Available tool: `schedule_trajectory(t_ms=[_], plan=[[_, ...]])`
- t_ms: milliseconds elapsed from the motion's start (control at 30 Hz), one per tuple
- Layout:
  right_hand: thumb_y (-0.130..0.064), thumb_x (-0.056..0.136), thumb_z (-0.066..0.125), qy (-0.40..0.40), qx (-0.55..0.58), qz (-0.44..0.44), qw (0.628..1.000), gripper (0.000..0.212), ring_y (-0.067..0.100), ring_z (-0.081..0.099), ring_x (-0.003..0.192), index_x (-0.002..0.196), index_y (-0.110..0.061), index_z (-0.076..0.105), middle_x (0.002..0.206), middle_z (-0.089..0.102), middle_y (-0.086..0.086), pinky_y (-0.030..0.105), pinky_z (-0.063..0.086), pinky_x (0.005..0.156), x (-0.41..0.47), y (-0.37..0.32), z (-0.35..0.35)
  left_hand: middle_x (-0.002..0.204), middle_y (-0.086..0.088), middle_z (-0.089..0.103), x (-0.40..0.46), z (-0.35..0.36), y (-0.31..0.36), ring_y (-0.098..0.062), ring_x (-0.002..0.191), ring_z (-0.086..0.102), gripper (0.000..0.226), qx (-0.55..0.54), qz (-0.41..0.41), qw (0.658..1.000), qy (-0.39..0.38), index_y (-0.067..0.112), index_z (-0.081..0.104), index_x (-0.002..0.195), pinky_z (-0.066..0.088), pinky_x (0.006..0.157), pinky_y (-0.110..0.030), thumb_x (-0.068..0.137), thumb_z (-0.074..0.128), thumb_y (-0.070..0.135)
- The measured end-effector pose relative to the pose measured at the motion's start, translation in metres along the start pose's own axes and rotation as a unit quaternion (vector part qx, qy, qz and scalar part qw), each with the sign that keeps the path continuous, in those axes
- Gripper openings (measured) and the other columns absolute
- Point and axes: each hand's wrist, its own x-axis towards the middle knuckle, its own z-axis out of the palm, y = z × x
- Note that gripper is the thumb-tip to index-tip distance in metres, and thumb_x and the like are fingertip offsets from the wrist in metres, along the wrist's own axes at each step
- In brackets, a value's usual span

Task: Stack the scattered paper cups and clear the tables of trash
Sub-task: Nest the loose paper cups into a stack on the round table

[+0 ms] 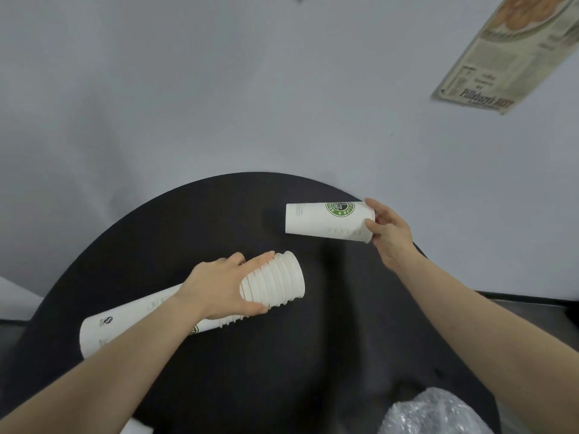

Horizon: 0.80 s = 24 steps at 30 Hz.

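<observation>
At table edge: crumpled plastic.

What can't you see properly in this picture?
Head view only:
- Stack of cups: its middle is hidden under the left hand and forearm.
- Single cup: its logo is too blurred to read, and the right hand covers its rim.
- Crinkly plastic: cut off by the bottom edge.
- Poster: cut off by the right edge.

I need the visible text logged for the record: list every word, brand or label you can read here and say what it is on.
"Pillsbury's BEST": on the poster on the wall; its smaller print is too blurred to read.
Green round logo on the single cup in the right hand: ring lettering partly hidden, only "...LIFE" and "...FEE" legible.
Small grey print on that cup: unreadable.
Marks on the cup stack in the left hand: unreadable.
</observation>
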Motion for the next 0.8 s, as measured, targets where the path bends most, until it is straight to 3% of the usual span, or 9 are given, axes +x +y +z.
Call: schedule_trajectory(t_ms=[133, 233, 433, 633, 800], plan=[[0.013, 0.089, 0.050, -0.007, 0.005, -0.015, 1.000, 0.043, 0.020, 0.063, 0.101, 0.105, -0.023, 0.066, 0.109, 0.067, 0.001, 0.028, 0.054, 0.069, -0.038, -0.015, -0.034, 0.098, 0.017, 0.039, -0.006, -0.014, -0.003, -0.006, 0.085, 0.049, 0.094, -0.031, 0.003, 0.999, -0.015, 0.064, -0.014, 0.137, 0.031, 0.057, -0.022, 0.065, 0.044, 0.086], [0.011, 0.089, 0.051, -0.014, 0.003, -0.031, 0.999, 0.041, 0.017, 0.064, 0.096, 0.108, -0.022, 0.066, 0.106, 0.068, 0.002, 0.025, 0.056, 0.067, -0.069, -0.027, -0.048, 0.096, 0.019, 0.038, -0.017, -0.028, -0.002, -0.005, 0.085, 0.049, 0.091, -0.042, 0.028, 0.999, 0.002, 0.071, -0.022, 0.125, 0.032, 0.058, -0.022, 0.065, 0.044, 0.086], [0.010, 0.089, 0.051, -0.050, -0.009, -0.057, 0.997, 0.039, 0.009, 0.068, 0.088, 0.107, -0.021, 0.066, 0.096, 0.073, -0.006, 0.022, 0.056, 0.067, -0.131, -0.047, -0.039, 0.100, 0.022, 0.037, -0.047, -0.059, 0.007, -0.002, 0.088, 0.046, 0.091, -0.059, 0.071, 0.995, 0.030, 0.074, -0.023, 0.122, 0.034, 0.060, -0.021, 0.066, 0.048, 0.084], [0.009, 0.089, 0.051, -0.071, -0.004, -0.084, 0.994, 0.039, 0.012, 0.066, 0.093, 0.110, -0.019, 0.066, 0.102, 0.071, -0.003, 0.025, 0.056, 0.072, -0.177, -0.064, -0.019, 0.094, 0.023, 0.036, -0.082, -0.082, 0.004, -0.006, 0.079, 0.048, 0.092, -0.081, 0.080, 0.993, 0.044, 0.074, -0.017, 0.126, 0.032, 0.057, -0.019, 0.065, 0.052, 0.082], [0.009, 0.088, 0.052, -0.096, -0.025, -0.098, 0.990, 0.038, 0.016, 0.064, 0.098, 0.112, -0.017, 0.065, 0.106, 0.070, 0.000, 0.029, 0.055, 0.079, -0.207, -0.073, -0.006, 0.102, 0.024, 0.039, -0.107, -0.098, -0.002, -0.005, 0.086, 0.049, 0.092, -0.097, 0.084, 0.990, 0.057, 0.073, -0.012, 0.129, 0.035, 0.061, -0.020, 0.066, 0.054, 0.081]])
